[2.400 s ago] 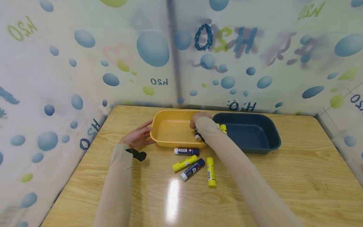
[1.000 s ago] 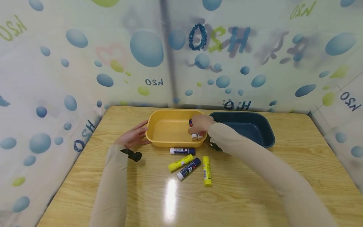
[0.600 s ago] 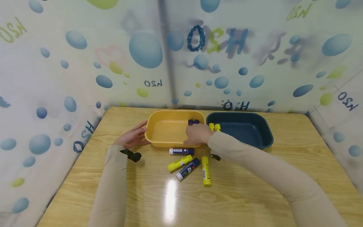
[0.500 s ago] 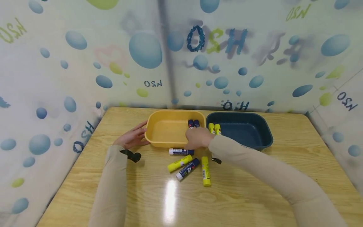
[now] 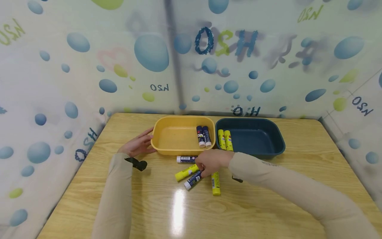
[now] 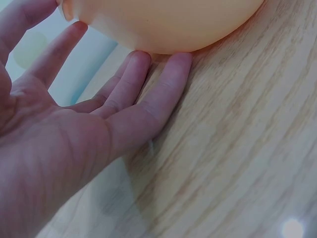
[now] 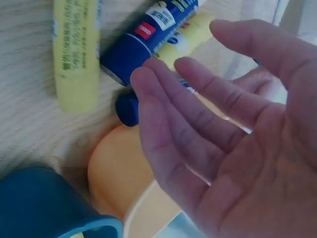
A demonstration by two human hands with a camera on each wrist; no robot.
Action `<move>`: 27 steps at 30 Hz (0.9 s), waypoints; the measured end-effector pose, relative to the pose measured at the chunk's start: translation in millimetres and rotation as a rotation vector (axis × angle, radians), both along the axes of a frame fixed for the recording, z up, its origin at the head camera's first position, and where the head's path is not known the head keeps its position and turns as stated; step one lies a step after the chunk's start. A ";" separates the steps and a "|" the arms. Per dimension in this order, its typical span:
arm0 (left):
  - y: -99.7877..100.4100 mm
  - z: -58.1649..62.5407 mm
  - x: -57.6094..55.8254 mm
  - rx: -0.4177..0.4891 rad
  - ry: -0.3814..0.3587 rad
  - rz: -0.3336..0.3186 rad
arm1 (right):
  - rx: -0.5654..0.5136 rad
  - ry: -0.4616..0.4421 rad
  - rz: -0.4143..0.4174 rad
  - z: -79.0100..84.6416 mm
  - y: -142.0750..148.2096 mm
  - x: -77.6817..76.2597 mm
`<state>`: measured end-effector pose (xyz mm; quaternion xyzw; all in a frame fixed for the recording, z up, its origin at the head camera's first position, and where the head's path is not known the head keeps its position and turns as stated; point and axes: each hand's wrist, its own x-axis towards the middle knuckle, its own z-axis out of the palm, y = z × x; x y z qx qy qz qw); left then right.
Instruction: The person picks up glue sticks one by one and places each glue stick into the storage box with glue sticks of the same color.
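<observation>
Right hand (image 5: 212, 161) has drawn back from the near rim of the yellow tray (image 5: 173, 136) and now sits over the loose glue sticks (image 5: 191, 182); those look unmoved. Clock centred on that hand, twelve toward the back wall (image 5: 191, 79). Fingers loosely bent, thumb apart, nothing gripped; cannot tell whether a fingertip brushes a stick. Left hand (image 5: 135, 146) at nine: fingers extended, tips against the yellow tray's outer wall, not clasping.

Tally. Yellow tray at ten: two navy sticks (image 5: 200, 136) side by side at its three o'clock end. Navy tray (image 5: 256, 137) at two: two yellow sticks (image 5: 228, 139) side by side at its nine o'clock end. Half done, by my count; each pair seems settled.

Left, on the table (image 5: 253, 215): one navy stick (image 5: 185, 159) at nine, just beside the yellow tray; slanting yellow stick (image 5: 184, 174) at eight; slanting navy stick (image 5: 192, 181) between seven and eight; last yellow stick (image 5: 216, 186) at six, far end hidden by the hand.
</observation>
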<state>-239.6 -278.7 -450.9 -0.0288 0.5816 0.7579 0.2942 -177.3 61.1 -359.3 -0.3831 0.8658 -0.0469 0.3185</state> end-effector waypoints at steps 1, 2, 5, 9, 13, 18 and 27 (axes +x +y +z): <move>-0.3 0.3 0.2 -0.004 0.000 -0.002 | 0.001 -0.008 0.016 -0.8 0.9 1.2; -0.7 0.4 0.2 -0.004 -0.003 -0.001 | 0.000 -0.016 0.028 -1.5 1.9 2.4; -1.4 0.5 -0.3 -0.002 -0.008 -0.002 | 0.002 -0.051 0.068 -3.5 4.9 5.8; -1.6 0.2 -1.7 0.008 -0.021 0.007 | 0.035 -0.081 0.140 -4.6 9.1 10.6; -2.1 -0.4 -2.1 0.015 -0.027 0.007 | 0.084 -0.055 0.191 -6.4 13.5 16.1; -2.3 -0.2 -1.2 0.018 -0.033 0.008 | 0.150 0.077 0.308 -14.7 19.5 25.1; -0.6 1.0 -1.3 0.029 -0.050 0.012 | 0.109 0.335 0.477 -35.1 32.2 29.6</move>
